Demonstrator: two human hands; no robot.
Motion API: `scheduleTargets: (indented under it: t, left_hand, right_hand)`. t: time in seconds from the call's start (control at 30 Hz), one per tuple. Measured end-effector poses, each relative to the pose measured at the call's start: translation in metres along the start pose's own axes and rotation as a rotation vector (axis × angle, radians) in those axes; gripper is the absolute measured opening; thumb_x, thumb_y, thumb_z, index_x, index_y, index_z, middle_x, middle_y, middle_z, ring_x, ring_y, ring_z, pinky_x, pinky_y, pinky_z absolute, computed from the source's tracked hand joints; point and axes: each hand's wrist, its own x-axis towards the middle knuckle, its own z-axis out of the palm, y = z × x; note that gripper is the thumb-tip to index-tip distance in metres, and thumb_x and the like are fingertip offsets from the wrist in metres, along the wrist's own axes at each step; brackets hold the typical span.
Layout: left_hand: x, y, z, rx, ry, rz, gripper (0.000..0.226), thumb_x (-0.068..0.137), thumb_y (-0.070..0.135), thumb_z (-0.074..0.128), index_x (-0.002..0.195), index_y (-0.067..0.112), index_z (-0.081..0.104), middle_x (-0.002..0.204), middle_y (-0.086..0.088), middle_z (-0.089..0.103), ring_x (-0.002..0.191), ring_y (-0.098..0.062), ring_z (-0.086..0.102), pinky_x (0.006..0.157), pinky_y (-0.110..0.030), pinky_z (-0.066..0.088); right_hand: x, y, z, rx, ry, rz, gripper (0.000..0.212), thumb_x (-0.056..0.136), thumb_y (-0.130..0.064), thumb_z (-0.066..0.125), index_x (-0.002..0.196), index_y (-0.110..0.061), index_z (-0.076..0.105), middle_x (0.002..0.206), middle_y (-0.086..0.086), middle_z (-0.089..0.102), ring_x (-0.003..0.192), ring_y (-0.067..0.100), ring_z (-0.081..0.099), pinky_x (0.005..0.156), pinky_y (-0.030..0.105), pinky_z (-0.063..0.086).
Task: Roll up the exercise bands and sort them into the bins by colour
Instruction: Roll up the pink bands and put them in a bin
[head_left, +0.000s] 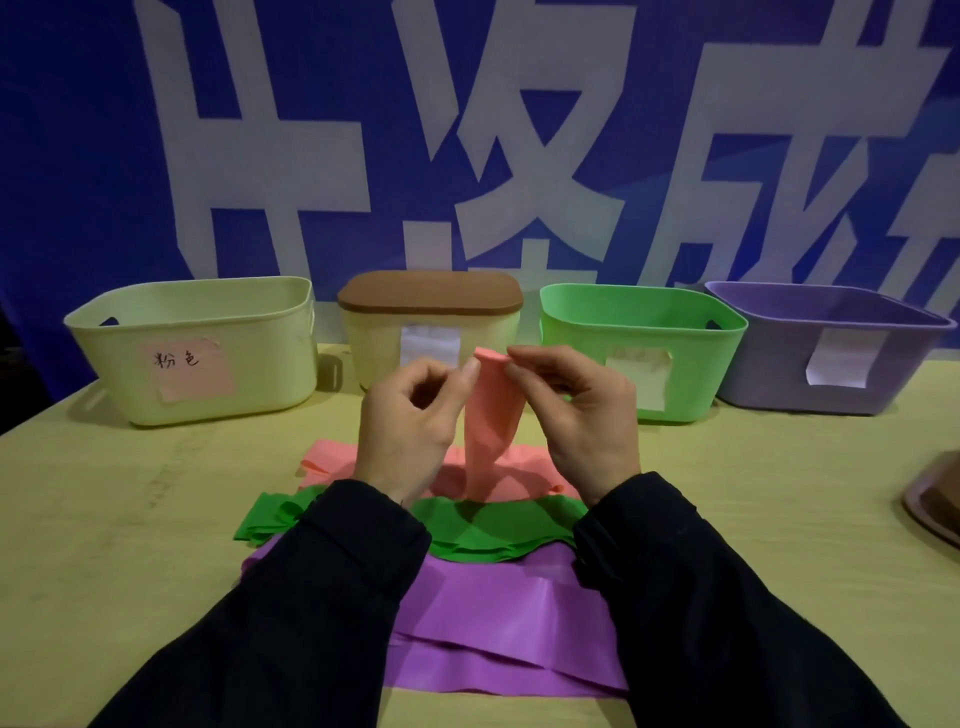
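- My left grip (410, 415) and right grip (576, 410) both pinch the pink band's (488, 415) top end, raised above the bench (130, 519).
- Its lower part rests beside the green band (493, 525).

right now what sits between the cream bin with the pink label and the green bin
In the head view, a cream bin with a brown lid stands between the cream bin with the pink label and the green bin, all in one row along the table's far edge.

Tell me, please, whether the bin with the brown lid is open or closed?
Closed: the brown lid sits flat on the cream bin, covering its whole top.
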Motion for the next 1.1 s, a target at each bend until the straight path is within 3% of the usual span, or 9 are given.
scheduleTargets:
  t: [0.1, 0.23, 0.37, 0.57, 0.7, 0.83, 0.97, 1.03, 1.1]
  left_hand:
    - [-0.002, 0.006, 0.005, -0.186, -0.075, -0.143, 0.033, 0.095, 0.037, 0.06, 0.083, 0.008, 0.071, 0.065, 0.004, 0.062, 0.06, -0.009, 0.056, 0.058, -0.023, 0.047]
    - [0.002, 0.003, 0.004, -0.381, -0.059, -0.224, 0.018, 0.094, 0.023, 0.066, 0.094, 0.007, 0.072, 0.077, -0.003, 0.071, 0.07, -0.014, 0.065, 0.066, -0.026, 0.054]
    - [0.004, 0.0, -0.001, -0.422, -0.051, -0.215, 0.008, 0.093, 0.014, 0.067, 0.097, 0.01, 0.073, 0.087, -0.006, 0.074, 0.082, -0.019, 0.07, 0.077, -0.032, 0.057]
    - [0.0, 0.003, 0.0, -0.148, -0.263, -0.058, 0.012, 0.1, 0.012, 0.059, 0.106, 0.006, 0.067, 0.093, -0.009, 0.071, 0.084, -0.019, 0.07, 0.073, -0.036, 0.061]
    - [0.001, 0.003, -0.003, -0.101, -0.254, 0.017, 0.014, 0.097, 0.009, 0.061, 0.109, 0.007, 0.07, 0.092, -0.007, 0.073, 0.083, -0.012, 0.068, 0.077, -0.025, 0.056]
    - [0.003, 0.005, -0.006, -0.227, -0.215, -0.047, 0.028, 0.084, 0.015, 0.075, 0.111, 0.012, 0.069, 0.103, -0.005, 0.075, 0.099, -0.017, 0.072, 0.086, -0.027, 0.057]
    - [0.003, 0.006, -0.006, -0.262, -0.189, -0.048, 0.024, 0.084, 0.003, 0.075, 0.107, 0.009, 0.069, 0.1, -0.01, 0.075, 0.095, -0.022, 0.072, 0.082, -0.027, 0.058]
    - [0.002, 0.008, -0.006, -0.263, -0.177, -0.041, 0.019, 0.088, 0.001, 0.071, 0.104, 0.009, 0.07, 0.096, -0.009, 0.076, 0.09, -0.018, 0.072, 0.079, -0.024, 0.057]
    - [0.002, 0.008, -0.006, -0.242, -0.168, -0.033, 0.017, 0.091, 0.002, 0.068, 0.106, 0.009, 0.071, 0.094, -0.007, 0.076, 0.09, -0.018, 0.073, 0.08, -0.026, 0.058]
  right_hand:
    - [-0.004, -0.001, 0.002, -0.106, 0.006, -0.136, 0.014, 0.089, -0.009, 0.075, 0.102, -0.01, 0.071, 0.092, -0.007, 0.073, 0.085, 0.003, 0.07, 0.08, 0.024, 0.058]
    - [-0.009, 0.0, 0.011, -0.261, -0.114, -0.245, 0.006, 0.088, -0.01, 0.072, 0.092, -0.012, 0.069, 0.095, -0.004, 0.07, 0.085, 0.016, 0.067, 0.072, 0.04, 0.057]
    - [-0.009, -0.009, 0.01, -0.197, -0.14, -0.2, 0.01, 0.088, -0.022, 0.074, 0.086, -0.013, 0.07, 0.1, -0.005, 0.066, 0.095, 0.014, 0.064, 0.078, 0.04, 0.053]
    - [0.003, -0.006, -0.007, -0.019, -0.266, 0.095, 0.033, 0.097, -0.025, 0.061, 0.13, -0.025, 0.063, 0.129, -0.014, 0.064, 0.121, 0.007, 0.058, 0.101, 0.039, 0.05]
    - [0.004, 0.0, -0.008, 0.056, -0.318, 0.176, 0.018, 0.093, -0.03, 0.07, 0.107, -0.02, 0.073, 0.103, -0.004, 0.075, 0.1, 0.017, 0.07, 0.092, 0.051, 0.055]
    - [0.003, -0.001, -0.008, 0.19, -0.239, 0.185, 0.018, 0.085, -0.03, 0.075, 0.086, -0.018, 0.062, 0.085, 0.012, 0.069, 0.083, 0.024, 0.067, 0.078, 0.054, 0.056]
    - [0.003, -0.005, -0.006, 0.274, -0.233, 0.196, 0.021, 0.083, -0.02, 0.075, 0.09, -0.015, 0.055, 0.081, 0.014, 0.06, 0.076, 0.026, 0.059, 0.069, 0.045, 0.048]
    - [0.004, -0.007, -0.008, 0.341, -0.245, 0.237, 0.022, 0.083, -0.015, 0.075, 0.1, -0.017, 0.06, 0.081, 0.015, 0.063, 0.078, 0.034, 0.067, 0.069, 0.049, 0.051]
    - [0.004, -0.01, -0.01, 0.327, -0.259, 0.25, 0.019, 0.083, -0.017, 0.076, 0.1, -0.019, 0.068, 0.073, 0.006, 0.059, 0.071, 0.027, 0.062, 0.065, 0.041, 0.049]
